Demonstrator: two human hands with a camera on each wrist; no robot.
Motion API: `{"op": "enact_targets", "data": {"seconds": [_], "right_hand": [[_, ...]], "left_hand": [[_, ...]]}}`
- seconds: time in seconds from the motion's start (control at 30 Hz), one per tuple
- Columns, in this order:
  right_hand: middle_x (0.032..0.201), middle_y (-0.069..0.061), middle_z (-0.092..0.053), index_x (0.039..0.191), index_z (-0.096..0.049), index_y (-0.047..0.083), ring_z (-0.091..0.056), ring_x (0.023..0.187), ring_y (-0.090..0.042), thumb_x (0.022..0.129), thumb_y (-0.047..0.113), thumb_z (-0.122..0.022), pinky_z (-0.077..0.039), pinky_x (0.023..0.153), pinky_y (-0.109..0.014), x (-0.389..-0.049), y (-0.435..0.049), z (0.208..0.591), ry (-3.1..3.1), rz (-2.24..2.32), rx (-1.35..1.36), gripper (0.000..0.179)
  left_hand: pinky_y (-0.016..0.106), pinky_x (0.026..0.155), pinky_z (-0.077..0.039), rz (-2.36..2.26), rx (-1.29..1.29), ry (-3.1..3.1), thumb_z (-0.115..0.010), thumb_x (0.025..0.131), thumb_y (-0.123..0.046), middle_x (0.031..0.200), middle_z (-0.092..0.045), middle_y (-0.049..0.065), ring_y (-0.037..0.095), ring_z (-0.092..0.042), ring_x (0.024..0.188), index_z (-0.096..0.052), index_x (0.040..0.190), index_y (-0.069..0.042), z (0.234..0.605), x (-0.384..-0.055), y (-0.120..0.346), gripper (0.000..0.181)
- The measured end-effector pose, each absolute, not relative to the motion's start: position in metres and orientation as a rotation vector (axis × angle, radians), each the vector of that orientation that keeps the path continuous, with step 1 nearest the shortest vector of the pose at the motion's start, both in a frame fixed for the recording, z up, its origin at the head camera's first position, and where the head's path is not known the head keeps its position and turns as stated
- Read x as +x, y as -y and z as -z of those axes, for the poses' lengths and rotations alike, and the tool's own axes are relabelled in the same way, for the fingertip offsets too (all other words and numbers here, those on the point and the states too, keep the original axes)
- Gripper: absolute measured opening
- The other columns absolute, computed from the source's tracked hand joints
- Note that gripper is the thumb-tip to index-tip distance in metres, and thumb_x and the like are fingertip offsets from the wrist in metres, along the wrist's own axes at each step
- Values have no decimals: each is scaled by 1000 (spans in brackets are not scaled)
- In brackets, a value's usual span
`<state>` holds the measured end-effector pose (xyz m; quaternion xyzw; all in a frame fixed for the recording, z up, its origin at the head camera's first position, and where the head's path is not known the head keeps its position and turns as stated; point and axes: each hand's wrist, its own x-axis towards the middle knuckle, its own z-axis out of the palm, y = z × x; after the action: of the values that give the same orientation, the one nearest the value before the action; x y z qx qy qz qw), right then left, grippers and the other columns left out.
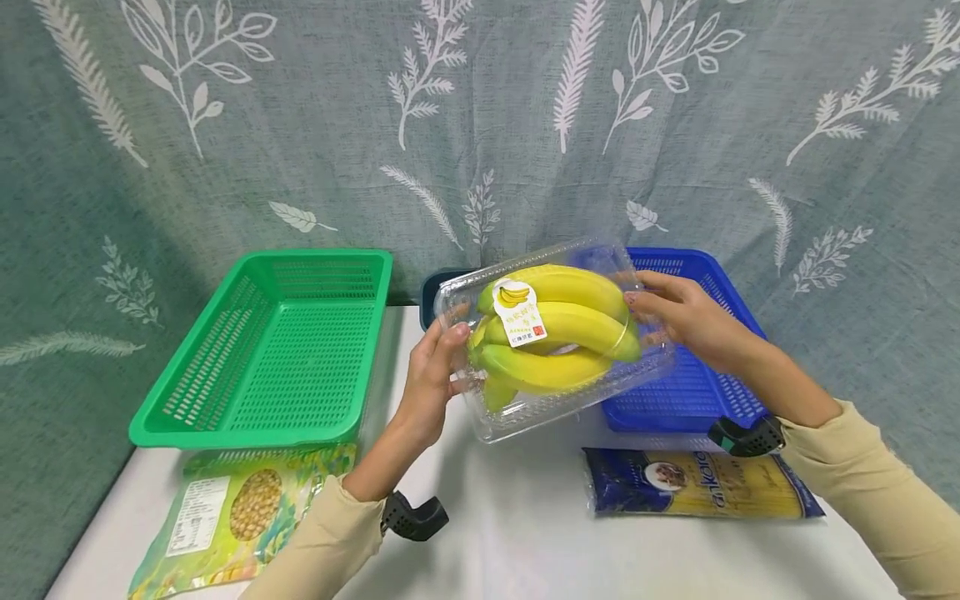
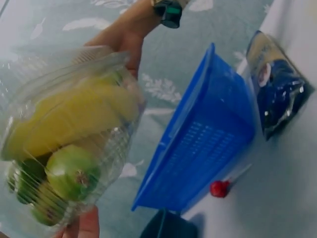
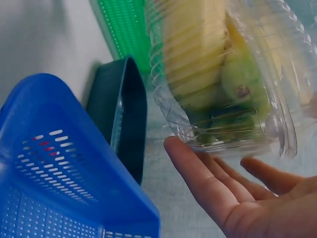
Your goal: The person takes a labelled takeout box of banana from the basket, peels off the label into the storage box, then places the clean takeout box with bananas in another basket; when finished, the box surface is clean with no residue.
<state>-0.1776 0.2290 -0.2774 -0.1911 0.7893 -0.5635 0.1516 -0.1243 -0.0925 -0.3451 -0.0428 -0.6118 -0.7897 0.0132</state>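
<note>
A clear plastic clamshell box [image 1: 570, 406] with a bunch of yellow, green-tipped bananas [image 1: 555, 375] inside is held tilted above the table. On the bananas' upper left shows a white label [image 1: 519, 315] with a banana picture. My left hand [image 1: 431, 371] grips the box's left end, thumb on the near face and fingers partly hidden behind. At the right end, my right hand [image 1: 693, 321] holds it with the thumb at the front. In the right wrist view the right hand's fingers [image 3: 208, 183] reach beneath the box end.
A green basket [image 1: 258, 437] stands at left, a blue basket [image 1: 675, 408] at right behind the box. Between them is a dark teal bin [image 1: 429, 296]. In front lie a green bag [image 1: 225, 517] and a spaghetti pack [image 1: 697, 483]. A small red object [image 2: 219, 188] lies near the blue basket.
</note>
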Motion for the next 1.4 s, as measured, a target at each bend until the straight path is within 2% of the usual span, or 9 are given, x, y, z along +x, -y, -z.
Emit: {"op": "enact_targets", "data": {"seconds": [0.13, 0.3, 0.67, 0.97, 1.07, 1.13, 1.23, 1.3, 1.4], "right_hand": [[140, -22, -49, 152, -38, 2, -48, 128, -42, 106, 32, -50, -59, 81, -43, -170, -223, 281, -2335, 1593, -514, 56], [135, -25, -50, 148, -41, 0, -50, 123, -41, 106, 30, -51, -59, 79, -44, -161, -211, 285, -2313, 1634, -461, 53], [132, -27, -52, 145, -42, -3, -53, 120, -41, 105, 32, -53, -59, 80, -48, -148, -185, 306, -2250, 1695, -402, 54], [123, -20, -63, 137, -48, -1, -53, 125, -37, 102, 39, -57, -52, 91, -54, -141, -162, 325, -2343, 1642, -299, 54], [116, -19, -65, 134, -48, -4, -59, 114, -32, 102, 37, -59, -56, 86, -48, -137, -155, 329, -2356, 1675, -272, 53], [106, -17, -65, 129, -50, -5, -62, 94, -24, 102, 36, -58, -58, 74, -36, -134, -152, 333, -2388, 1671, -258, 50], [91, -14, -62, 120, -53, -3, -49, 67, -16, 103, 38, -57, -47, 56, -26, -132, -149, 339, -2454, 1628, -237, 45], [93, -14, -64, 124, -53, -3, -48, 67, -14, 103, 39, -56, -44, 56, -26, -131, -146, 342, -2492, 1601, -221, 47], [102, -18, -63, 135, -47, -6, -55, 78, -19, 104, 38, -54, -52, 62, -29, -127, -141, 346, -2500, 1604, -206, 54]], "left_hand": [[37, 76, -57, 2409, -128, 1915, -57, 93, -40, 135, -55, 17, 28, -62, 113, -39, 148, -13, 342, -121, 101, 64], [43, 86, -54, 2321, -178, 1984, -59, 97, -32, 136, -56, 14, 27, -56, 121, -45, 148, -14, 338, -118, 114, 56], [44, 89, -55, 2248, -178, 2139, -62, 98, -24, 130, -59, 15, 25, -61, 111, -48, 147, -16, 339, -110, 140, 52], [41, 90, -55, 2213, 2, 2162, -57, 102, -26, 131, -58, 14, 23, -57, 112, -49, 145, -12, 351, -103, 147, 46], [40, 89, -54, 2223, 56, 2145, -55, 103, -28, 127, -58, 12, 21, -57, 109, -50, 143, -13, 359, -102, 144, 43], [39, 87, -54, 2245, 89, 2129, -53, 104, -28, 123, -58, 11, 18, -58, 104, -49, 143, -13, 363, -101, 141, 42], [37, 82, -53, 2283, 130, 2109, -51, 104, -29, 118, -59, 10, 16, -60, 94, -48, 143, -13, 368, -99, 138, 43], [36, 79, -53, 2297, 151, 2101, -51, 104, -29, 116, -59, 10, 17, -60, 91, -47, 144, -13, 371, -99, 138, 43], [36, 79, -53, 2299, 171, 2103, -51, 104, -30, 114, -59, 10, 18, -60, 92, -47, 144, -14, 376, -99, 139, 43]]}}
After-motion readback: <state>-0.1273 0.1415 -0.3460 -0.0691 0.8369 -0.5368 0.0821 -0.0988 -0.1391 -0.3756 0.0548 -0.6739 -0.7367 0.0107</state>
